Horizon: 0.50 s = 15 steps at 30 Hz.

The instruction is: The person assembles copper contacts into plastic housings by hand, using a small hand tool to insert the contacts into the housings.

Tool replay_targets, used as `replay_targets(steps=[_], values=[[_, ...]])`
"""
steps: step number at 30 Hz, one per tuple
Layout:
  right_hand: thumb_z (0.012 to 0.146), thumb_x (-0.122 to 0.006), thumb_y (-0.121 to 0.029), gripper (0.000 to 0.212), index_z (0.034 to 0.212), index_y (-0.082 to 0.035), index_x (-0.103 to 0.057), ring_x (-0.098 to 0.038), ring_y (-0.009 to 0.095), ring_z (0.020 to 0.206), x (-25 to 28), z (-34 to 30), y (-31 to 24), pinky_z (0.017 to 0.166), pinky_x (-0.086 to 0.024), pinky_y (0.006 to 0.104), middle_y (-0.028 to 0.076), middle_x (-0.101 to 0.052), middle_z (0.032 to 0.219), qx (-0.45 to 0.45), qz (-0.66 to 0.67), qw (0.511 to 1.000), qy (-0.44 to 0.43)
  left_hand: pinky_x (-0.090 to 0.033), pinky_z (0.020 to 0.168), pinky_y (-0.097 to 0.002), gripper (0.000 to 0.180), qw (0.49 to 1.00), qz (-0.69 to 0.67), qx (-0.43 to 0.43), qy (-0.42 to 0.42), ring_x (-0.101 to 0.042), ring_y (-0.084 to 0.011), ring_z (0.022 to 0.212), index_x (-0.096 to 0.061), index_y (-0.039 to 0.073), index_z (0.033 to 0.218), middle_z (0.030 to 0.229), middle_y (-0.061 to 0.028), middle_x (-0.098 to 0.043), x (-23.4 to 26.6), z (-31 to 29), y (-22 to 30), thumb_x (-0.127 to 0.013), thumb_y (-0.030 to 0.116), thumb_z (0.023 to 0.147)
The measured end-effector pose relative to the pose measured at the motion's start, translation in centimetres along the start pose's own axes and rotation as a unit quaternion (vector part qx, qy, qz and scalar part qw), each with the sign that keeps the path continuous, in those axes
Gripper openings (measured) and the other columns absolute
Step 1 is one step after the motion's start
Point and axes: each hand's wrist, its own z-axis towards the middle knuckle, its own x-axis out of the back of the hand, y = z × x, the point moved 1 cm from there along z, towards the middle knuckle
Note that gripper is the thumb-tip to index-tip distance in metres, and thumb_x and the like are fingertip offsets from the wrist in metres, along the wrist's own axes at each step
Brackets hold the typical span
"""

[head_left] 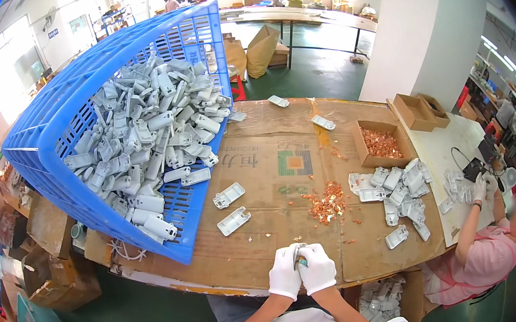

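My left hand [283, 274] and my right hand [317, 267], both in white gloves, meet at the table's front edge. Their fingers are closed around a small grey plastic casing [297, 256], mostly hidden between them. Just beyond lies a loose heap of small copper-coloured metal pieces [326, 203]. Two pale plastic casings, one farther [229, 195] and one nearer [234, 221], rest to the left of that heap. On the right, a cluster of similar casings [397, 192] is spread over the cardboard, with a single casing [397, 236] nearest me.
A big blue crate [42, 133] lies tipped on its side, full of pale casings. A cardboard box [367, 159] of copper pieces stands at the right, near a white pillar [421, 18]. A gloved co-worker [484, 242] sits at the adjoining table. Below the table is a box of casings [381, 300].
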Motion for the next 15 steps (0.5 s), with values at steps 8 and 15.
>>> replay_targets(steps=[8, 15], values=[[0.072, -0.07, -0.009, 0.017, 0.087, -0.013, -0.064, -0.067, 0.028, 0.071, 0.24, 0.01, -0.32, 0.061, -0.053, 0.036, 0.006, -0.066, 0.09, 0.015, -0.028, 0.999, 0.013, -0.053, 0.074, -0.0395, 0.051, 1.0, 0.019, -0.018, -0.006, -0.064, -0.0322, 0.092, -0.052, 0.012, 0.128, 0.106, -0.0133, -0.058, 0.05, -0.28, -0.01, -0.062, 0.002, 0.079], [0.074, -0.07, -0.01, 0.023, 0.091, -0.014, -0.055, -0.065, 0.029, 0.063, 0.16, 0.18, -0.2, 0.054, -0.051, 0.0387, 0.006, -0.065, 0.076, -0.001, -0.047, 0.999, 0.018, -0.053, 0.073, -0.0428, 0.045, 0.999, 0.039, -0.009, -0.033, -0.064, -0.0341, 0.091, -0.053, 0.013, 0.127, 0.108, -0.0124, -0.057, 0.0, -0.66, 0.25, -0.057, 0.003, 0.083]])
